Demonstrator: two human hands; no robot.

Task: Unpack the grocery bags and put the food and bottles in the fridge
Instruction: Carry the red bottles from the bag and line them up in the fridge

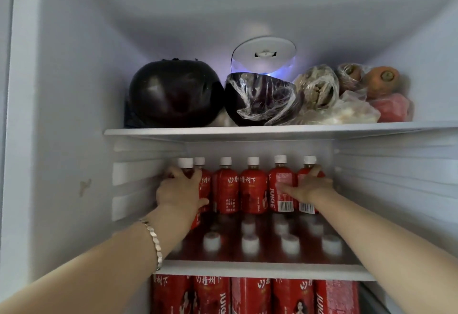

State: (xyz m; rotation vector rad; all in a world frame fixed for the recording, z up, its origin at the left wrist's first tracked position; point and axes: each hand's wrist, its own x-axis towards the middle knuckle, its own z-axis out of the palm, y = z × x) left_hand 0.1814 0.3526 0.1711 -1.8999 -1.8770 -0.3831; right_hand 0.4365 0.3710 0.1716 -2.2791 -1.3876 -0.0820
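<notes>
Reaching into the open fridge, both hands are on the row of red juice bottles (252, 189) standing at the back of the middle shelf (260, 270). The left hand (179, 189), a bracelet (153, 239) on its wrist, has its fingers (171, 172) curled round the left-end bottle (186, 165), thumb wrapped across the label. The right hand (309, 188) has its fingers clamped on the right-end bottle (305, 204), with the thumb stretched over the neighbouring one. Four more white-capped bottles stand upright between the two sets of fingers, touching side by side. Above the fingers, the upper shelf (247, 131) carries a dark eggplant (173, 98), a film-wrapped purple cabbage half (257, 100), bagged food (317, 88) and carrots (379, 80). Below the fingers, under the shelf, more red bottles (247, 296) are packed closely.
</notes>
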